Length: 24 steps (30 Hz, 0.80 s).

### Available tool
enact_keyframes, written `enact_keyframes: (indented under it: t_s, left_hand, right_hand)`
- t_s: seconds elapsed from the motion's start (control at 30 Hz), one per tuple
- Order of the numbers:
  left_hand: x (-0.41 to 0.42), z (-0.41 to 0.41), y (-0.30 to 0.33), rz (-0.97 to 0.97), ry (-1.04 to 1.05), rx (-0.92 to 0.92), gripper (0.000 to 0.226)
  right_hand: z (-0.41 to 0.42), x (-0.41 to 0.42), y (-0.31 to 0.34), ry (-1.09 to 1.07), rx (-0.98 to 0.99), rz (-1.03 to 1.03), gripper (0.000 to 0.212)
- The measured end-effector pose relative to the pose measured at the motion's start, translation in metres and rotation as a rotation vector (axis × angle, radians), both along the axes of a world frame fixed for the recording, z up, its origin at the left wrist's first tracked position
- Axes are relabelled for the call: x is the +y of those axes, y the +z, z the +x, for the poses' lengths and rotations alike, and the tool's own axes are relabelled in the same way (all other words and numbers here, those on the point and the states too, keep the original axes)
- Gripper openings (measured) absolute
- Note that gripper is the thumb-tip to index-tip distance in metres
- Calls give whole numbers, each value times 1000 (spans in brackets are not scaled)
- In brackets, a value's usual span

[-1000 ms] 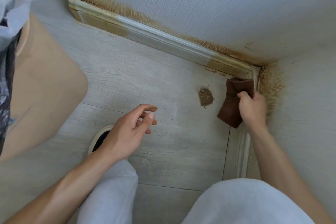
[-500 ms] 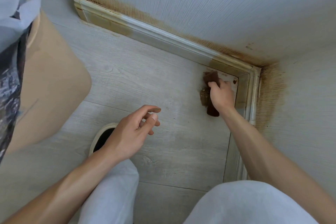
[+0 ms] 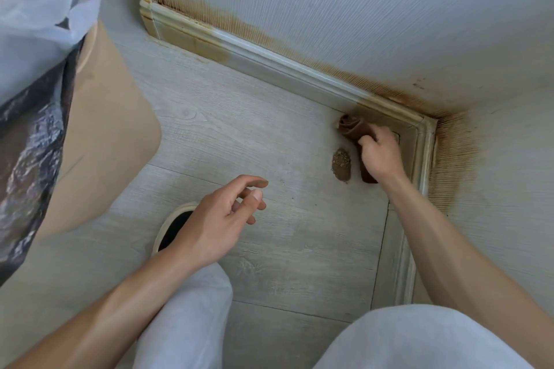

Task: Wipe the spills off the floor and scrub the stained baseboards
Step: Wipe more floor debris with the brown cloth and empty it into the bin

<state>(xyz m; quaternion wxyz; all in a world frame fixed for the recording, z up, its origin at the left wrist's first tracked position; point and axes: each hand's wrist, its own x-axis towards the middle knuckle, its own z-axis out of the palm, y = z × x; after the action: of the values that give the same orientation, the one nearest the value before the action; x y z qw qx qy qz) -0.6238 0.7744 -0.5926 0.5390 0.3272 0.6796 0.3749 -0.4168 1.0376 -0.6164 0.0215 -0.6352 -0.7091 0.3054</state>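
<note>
2 hands | right hand [image 3: 380, 156] grip holds brown cloth [image 3: 353, 127], hiding its middle | left hand [image 3: 220, 223] grip loose

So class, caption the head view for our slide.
Right hand grips brown cloth beside dirt pile, near the stained baseboard corner.

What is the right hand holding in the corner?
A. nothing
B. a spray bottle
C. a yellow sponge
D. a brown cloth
D: the right hand grips a brown cloth on the floor by the stained baseboard, next to a small dirt pile.
</note>
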Motion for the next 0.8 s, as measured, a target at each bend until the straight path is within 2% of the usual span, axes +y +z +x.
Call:
enact_keyframes:
  t_s: [0.1,0.23,0.3,0.4,0.57,0.7,0.8]
  left_hand:
    - [-1,1,-2,-5,-9,9,24]
    - [3,1,0,-2,-15,8,23]
    - [5,1,0,-4,-13,8,24]
    - [7,1,-1,-3,-15,3,24]
    - [8,2,-2,-9,-15,-21,28]
    - [11,4,-1,-7,-23,-31,25]
    - [12,4,1,-5,-30,-39,31]
  right_hand:
    - [-8,-20,-12,185,-79,-44,38]
    - [2,-24,-5,210,-28,-52,35]
    - [9,-20,2,104,48,-13,32]
    - [28,-24,11,-135,52,7,29]
    - [46,-36,10,-587,115,-232,17]
    - [32,-36,8,-671,216,-311,13]
    - [14,-36,11,-612,252,-323,17]
